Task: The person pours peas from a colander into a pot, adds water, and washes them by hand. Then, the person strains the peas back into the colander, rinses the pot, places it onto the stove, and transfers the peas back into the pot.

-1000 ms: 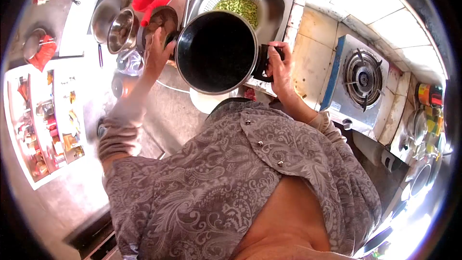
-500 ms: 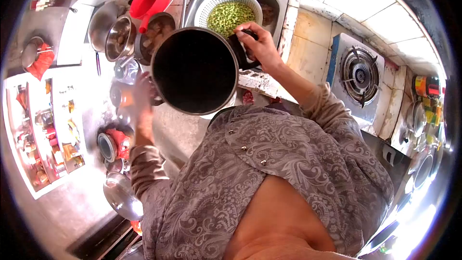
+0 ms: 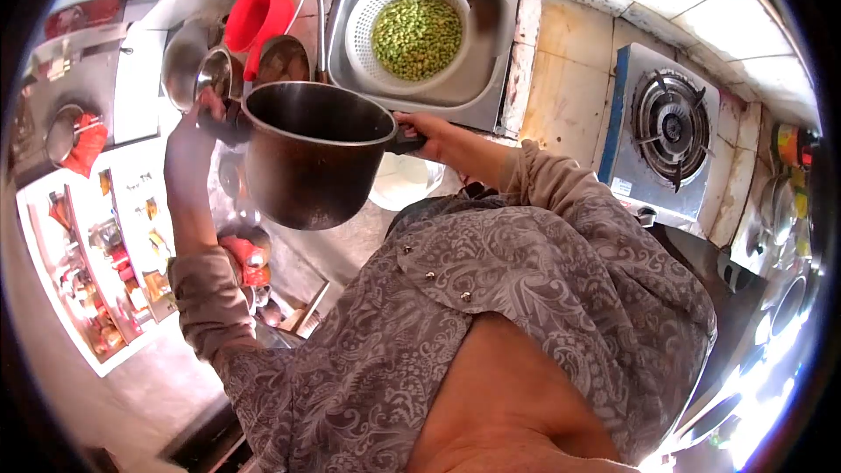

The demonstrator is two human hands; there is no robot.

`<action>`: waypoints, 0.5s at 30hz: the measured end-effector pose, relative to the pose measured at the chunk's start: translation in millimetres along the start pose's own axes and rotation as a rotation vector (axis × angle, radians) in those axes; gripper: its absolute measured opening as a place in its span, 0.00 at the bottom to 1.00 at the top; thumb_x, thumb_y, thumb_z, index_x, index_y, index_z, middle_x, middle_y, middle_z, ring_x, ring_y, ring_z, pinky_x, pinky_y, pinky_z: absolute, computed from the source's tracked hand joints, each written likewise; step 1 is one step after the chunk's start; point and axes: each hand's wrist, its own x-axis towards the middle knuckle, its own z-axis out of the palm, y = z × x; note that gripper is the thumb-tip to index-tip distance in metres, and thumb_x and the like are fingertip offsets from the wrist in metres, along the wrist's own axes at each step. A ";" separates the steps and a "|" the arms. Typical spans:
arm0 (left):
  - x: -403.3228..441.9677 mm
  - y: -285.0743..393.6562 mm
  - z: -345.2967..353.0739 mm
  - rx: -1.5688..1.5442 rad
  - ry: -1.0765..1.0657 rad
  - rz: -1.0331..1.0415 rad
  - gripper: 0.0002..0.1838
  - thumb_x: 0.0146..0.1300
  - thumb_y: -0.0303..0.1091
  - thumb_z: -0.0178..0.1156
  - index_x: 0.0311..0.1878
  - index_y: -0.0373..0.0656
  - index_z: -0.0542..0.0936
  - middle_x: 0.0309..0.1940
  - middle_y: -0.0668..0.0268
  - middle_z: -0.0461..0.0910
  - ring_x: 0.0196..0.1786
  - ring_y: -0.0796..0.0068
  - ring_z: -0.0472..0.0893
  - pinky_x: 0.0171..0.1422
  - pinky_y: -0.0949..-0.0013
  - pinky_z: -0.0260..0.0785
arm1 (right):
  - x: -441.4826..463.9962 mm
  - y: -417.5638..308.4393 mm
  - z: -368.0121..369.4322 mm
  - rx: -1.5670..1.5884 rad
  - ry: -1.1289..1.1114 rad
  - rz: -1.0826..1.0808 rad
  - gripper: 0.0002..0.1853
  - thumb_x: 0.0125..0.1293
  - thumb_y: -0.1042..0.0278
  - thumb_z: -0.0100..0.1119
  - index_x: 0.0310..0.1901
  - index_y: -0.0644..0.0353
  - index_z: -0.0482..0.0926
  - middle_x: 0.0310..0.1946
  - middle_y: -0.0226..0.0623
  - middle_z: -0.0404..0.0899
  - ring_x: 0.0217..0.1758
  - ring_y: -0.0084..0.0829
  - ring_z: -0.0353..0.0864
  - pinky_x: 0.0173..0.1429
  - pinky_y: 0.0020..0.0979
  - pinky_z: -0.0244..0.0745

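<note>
Between my hands is a deep, dark metal pot (image 3: 307,180) with black side handles, held up off the floor. My right hand (image 3: 425,133) is closed around the handle on its right. At the opposite side, my left hand (image 3: 208,114) grips the other handle, its fingers partly blurred. The pot's mouth faces away from me, toward the sink, and its bottom is hidden. Beyond it, a white colander (image 3: 363,31) full of green peas or beans (image 3: 419,38) sits in the steel sink (image 3: 486,92).
A gas stove (image 3: 670,127) stands on the tiled counter at right. Left of the sink are a red dipper (image 3: 260,17) and several steel bowls (image 3: 186,61). A white bucket (image 3: 403,182) is partly hidden behind the pot. Shelves (image 3: 105,254) with jars stand at far left.
The pot has moved left and tipped, so its outer wall now shows instead of its open mouth facing me. My left hand has risen onto the left handle.
</note>
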 end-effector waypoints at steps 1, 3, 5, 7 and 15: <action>-9.0 58.3 22.5 0.381 -0.018 -0.020 0.24 0.65 0.34 0.56 0.59 0.27 0.68 0.50 0.55 0.75 0.57 0.73 0.72 0.62 0.72 0.60 | 4.2 0.8 -2.1 0.055 -0.039 0.057 0.09 0.66 0.67 0.50 0.26 0.52 0.69 0.12 0.19 0.58 0.12 0.17 0.58 0.18 0.21 0.62; 33.0 42.0 16.8 0.124 -0.138 0.178 0.22 0.66 0.35 0.55 0.57 0.28 0.70 0.49 0.57 0.75 0.56 0.75 0.72 0.63 0.72 0.60 | 17.4 0.9 -12.4 0.163 -0.121 0.163 0.08 0.65 0.68 0.50 0.27 0.52 0.70 0.12 0.19 0.59 0.13 0.17 0.60 0.20 0.23 0.65; 71.5 57.2 27.7 -0.136 -0.228 0.046 0.22 0.65 0.33 0.54 0.58 0.28 0.68 0.53 0.59 0.72 0.58 0.75 0.70 0.66 0.72 0.56 | 17.0 7.4 -4.3 0.206 0.040 0.136 0.05 0.62 0.68 0.55 0.30 0.54 0.71 0.18 0.27 0.68 0.18 0.24 0.69 0.24 0.26 0.71; 88.4 73.2 26.8 0.022 -0.339 0.167 0.20 0.65 0.24 0.49 0.59 0.25 0.66 0.56 0.59 0.71 0.61 0.76 0.67 0.68 0.73 0.54 | -0.9 13.0 23.8 0.184 0.207 0.079 0.05 0.60 0.68 0.58 0.33 0.56 0.72 0.23 0.31 0.72 0.22 0.28 0.73 0.26 0.28 0.73; 128.0 122.3 45.6 -0.141 -0.345 -0.015 0.23 0.64 0.21 0.52 0.62 0.26 0.62 0.59 0.58 0.68 0.61 0.73 0.69 0.70 0.72 0.56 | 29.6 15.5 17.0 0.103 0.032 0.110 0.11 0.60 0.61 0.59 0.39 0.58 0.73 0.33 0.39 0.75 0.31 0.35 0.76 0.33 0.35 0.76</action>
